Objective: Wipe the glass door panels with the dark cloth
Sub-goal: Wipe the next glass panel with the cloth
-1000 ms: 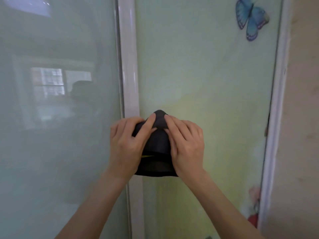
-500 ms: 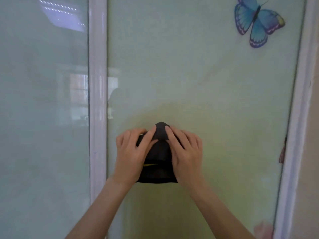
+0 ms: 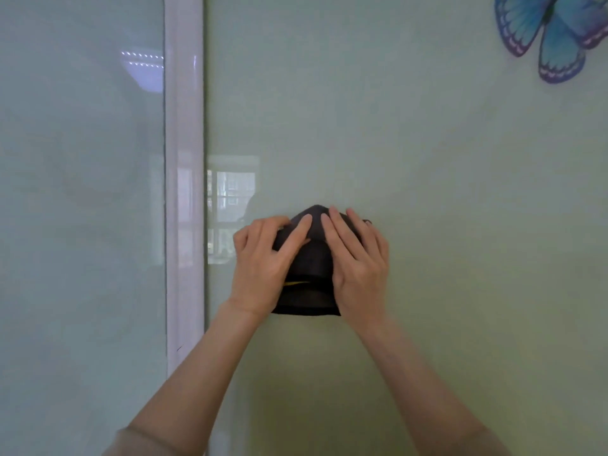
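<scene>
A folded dark cloth [image 3: 309, 271] with a thin yellow mark is pressed flat against the right frosted glass panel [image 3: 427, 159]. My left hand [image 3: 263, 261] covers its left side with the fingers spread. My right hand [image 3: 358, 261] covers its right side the same way, so both palms hold the cloth to the glass. Only the cloth's top tip, middle strip and bottom edge show between the hands. The left glass panel [image 3: 82, 225] lies beyond a white upright frame [image 3: 184, 192].
A blue butterfly sticker [image 3: 552, 37] sits on the right panel at the top right. A window and ceiling lights are reflected in the glass near the white frame. My forearms reach up from the bottom edge.
The cloth and both hands have slid to the right, off the white frame and onto the right panel. The right door frame and wall have left the view.
</scene>
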